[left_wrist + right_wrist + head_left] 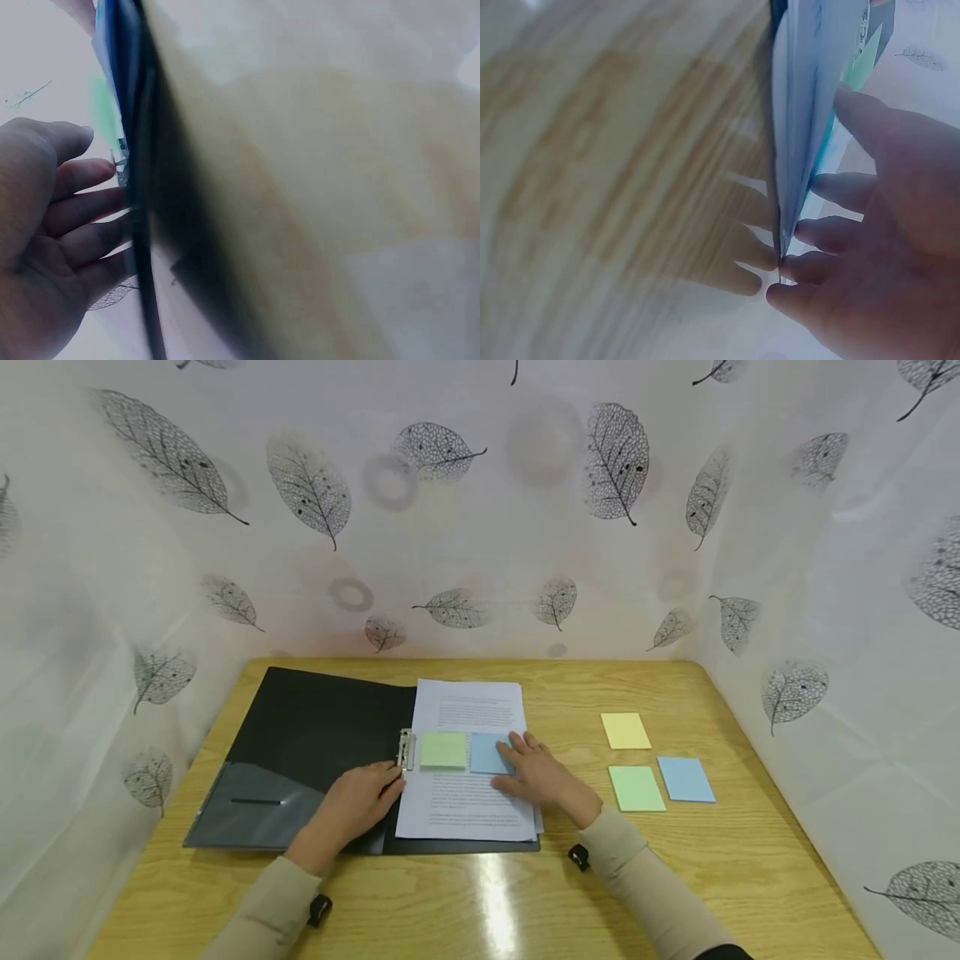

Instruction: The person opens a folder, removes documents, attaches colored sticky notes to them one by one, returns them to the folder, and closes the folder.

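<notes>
A black clip folder [330, 718] lies spread flat, with printed sheets [480, 810] on its right side. A green sticky note pad [443, 750] and a blue sticky note pad [487, 753] sit side by side on the sheets. My left hand [358, 799] rests by the metal clip [406, 749], fingertips at the sheets' left edge. In the left wrist view its fingers are loosely bent against the folder. My right hand [543, 774] lies with fingers spread over the blue pad's right side and the sheets. Its fingers [844, 191] touch down along the paper in the right wrist view.
On the wooden table [585, 893], right of the folder, lie a yellow pad [626, 731], another green pad [637, 788] and another blue pad [686, 779]. A leaf-patterned curtain [480, 543] encloses the back and sides. The folder's left cover has a clear pocket [251, 822].
</notes>
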The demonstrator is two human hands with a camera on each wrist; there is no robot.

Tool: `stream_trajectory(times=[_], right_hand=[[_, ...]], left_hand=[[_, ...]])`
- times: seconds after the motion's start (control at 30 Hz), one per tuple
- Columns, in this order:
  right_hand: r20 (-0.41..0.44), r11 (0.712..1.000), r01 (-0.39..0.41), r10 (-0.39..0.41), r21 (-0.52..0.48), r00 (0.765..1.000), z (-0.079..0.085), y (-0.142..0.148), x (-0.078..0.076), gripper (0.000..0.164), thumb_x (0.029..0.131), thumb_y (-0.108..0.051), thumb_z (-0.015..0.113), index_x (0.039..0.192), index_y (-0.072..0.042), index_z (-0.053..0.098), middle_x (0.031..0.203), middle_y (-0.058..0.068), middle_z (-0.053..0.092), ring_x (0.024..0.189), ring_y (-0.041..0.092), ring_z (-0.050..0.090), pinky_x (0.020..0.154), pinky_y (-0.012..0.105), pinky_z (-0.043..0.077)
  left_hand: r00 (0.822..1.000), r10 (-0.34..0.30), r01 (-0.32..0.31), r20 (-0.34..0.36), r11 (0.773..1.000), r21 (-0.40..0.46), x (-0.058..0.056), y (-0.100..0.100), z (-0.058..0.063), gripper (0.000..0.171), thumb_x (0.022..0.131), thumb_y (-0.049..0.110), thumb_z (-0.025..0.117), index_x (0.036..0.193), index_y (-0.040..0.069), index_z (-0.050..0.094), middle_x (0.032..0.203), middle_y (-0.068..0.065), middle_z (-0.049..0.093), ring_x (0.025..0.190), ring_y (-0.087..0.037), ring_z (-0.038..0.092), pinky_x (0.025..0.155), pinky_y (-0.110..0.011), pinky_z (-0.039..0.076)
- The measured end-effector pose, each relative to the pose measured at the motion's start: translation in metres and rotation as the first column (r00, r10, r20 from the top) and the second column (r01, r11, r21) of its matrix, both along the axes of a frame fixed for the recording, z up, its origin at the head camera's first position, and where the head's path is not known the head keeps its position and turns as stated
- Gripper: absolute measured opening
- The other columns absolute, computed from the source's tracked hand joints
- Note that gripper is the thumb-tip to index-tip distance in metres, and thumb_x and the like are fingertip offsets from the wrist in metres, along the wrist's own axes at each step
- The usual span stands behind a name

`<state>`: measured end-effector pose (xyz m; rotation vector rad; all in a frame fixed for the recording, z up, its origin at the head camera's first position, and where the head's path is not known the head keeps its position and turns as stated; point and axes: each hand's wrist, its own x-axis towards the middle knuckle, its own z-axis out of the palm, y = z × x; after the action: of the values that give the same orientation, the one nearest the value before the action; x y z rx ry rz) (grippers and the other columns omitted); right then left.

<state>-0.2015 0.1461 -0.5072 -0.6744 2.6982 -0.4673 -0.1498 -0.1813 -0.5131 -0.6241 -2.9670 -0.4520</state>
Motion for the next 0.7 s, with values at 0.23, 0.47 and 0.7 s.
stream_trajectory(times=[0.23,0.47,0.7], right_hand=[[0.002,0.999,0.014,-0.014,-0.048,1.0,0.0,-0.001,0.0,0.072,0.106,-0.044,0.063,0.16,-0.002,0.042,0.168,0.032,0.027,0.157,0.056,0.02,0.126,0.071,0.022],[0.013,0.999,0.022,-0.021,-0.042,1.0,0.0,0.0,0.001,0.072,0.104,-0.041,0.066,0.161,-0.003,0.042,0.17,0.03,0.025,0.159,0.053,0.018,0.127,0.068,0.023],[0.007,0.999,0.014,-0.014,-0.034,1.0,0.002,0.001,0.002,0.072,0.105,-0.042,0.065,0.161,-0.003,0.041,0.17,0.03,0.024,0.159,0.052,0.018,0.128,0.066,0.022]], left_hand=[[0.997,0.07,-0.068,-0.02,0.994,0.082,-0.005,-0.005,0.016,0.041,0.102,0.022,0.071,0.137,-0.001,0.069,0.135,-0.026,0.07,0.12,-0.043,0.07,0.098,-0.058,0.058],[0.972,0.227,-0.205,-0.062,0.947,0.248,0.008,-0.035,0.03,0.044,0.104,0.017,0.067,0.141,-0.007,0.062,0.139,-0.032,0.064,0.111,-0.05,0.071,0.094,-0.064,0.057],[0.861,0.492,-0.433,-0.128,0.842,0.322,0.042,-0.097,0.035,0.051,0.105,0.017,0.064,0.144,-0.013,0.055,0.139,-0.04,0.059,0.123,-0.063,0.057,0.099,-0.075,0.047]])
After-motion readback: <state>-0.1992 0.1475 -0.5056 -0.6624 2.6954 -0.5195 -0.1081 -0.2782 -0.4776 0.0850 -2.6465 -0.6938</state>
